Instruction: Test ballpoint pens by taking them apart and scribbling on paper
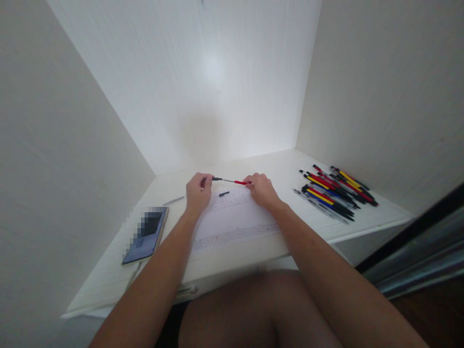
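My left hand is closed around a dark pen part. A thin refill runs from it to a red pen barrel, which my right hand pinches by its right end. Whether the refill's tip sits inside the barrel is too small to tell. Both hands are just above the far edge of a cloth or paper sheet with patterned bands. On that sheet, between the hands, lies a small black pen cap or pen piece.
To the right lies a loose pile of pens in red, yellow, blue, black and clear. A phone or tablet is on the left, with a slim grey pen beyond it. White panels enclose the desk at the back and sides.
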`<action>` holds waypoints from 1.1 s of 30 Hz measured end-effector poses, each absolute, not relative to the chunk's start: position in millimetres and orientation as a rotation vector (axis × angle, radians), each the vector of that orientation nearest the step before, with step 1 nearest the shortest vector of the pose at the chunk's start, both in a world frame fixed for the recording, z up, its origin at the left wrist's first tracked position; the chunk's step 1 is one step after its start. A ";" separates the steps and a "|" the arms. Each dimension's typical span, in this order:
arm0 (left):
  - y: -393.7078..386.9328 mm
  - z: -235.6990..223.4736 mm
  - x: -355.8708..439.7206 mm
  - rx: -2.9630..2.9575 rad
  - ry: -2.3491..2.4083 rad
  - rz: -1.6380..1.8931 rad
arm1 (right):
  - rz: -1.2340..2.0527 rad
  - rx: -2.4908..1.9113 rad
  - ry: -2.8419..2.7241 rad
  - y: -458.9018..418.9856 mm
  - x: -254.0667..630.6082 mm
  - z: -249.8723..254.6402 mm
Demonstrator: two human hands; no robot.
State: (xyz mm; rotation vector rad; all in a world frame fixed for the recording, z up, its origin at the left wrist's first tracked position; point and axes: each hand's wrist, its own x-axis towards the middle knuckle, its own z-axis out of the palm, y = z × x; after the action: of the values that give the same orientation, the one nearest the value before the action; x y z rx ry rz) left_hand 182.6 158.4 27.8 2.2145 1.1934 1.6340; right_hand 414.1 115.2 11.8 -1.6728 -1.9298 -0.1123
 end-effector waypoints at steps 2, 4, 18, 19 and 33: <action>157.5 28.6 183.0 2.207 1.198 1.636 | -0.102 -1.675 -1.930 115.8 414.4 11.4; 157.2 29.2 183.2 2.215 1.204 1.633 | -0.097 -1.676 -1.934 116.7 414.8 10.9; 159.0 24.5 183.6 2.285 1.179 1.588 | -0.112 -1.620 -1.934 115.4 413.0 10.9; 158.9 23.4 184.8 2.286 1.176 1.556 | -0.118 -1.616 -1.940 115.5 412.2 10.7; 147.9 24.8 197.1 1.617 1.070 1.333 | -0.081 -1.449 -1.935 113.7 406.3 14.2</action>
State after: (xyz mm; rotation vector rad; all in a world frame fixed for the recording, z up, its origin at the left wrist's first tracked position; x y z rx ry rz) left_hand 197.1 147.9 24.8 1.6165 1.0699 1.3327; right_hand 406.3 113.7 14.2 -1.4487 -1.9349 -0.0811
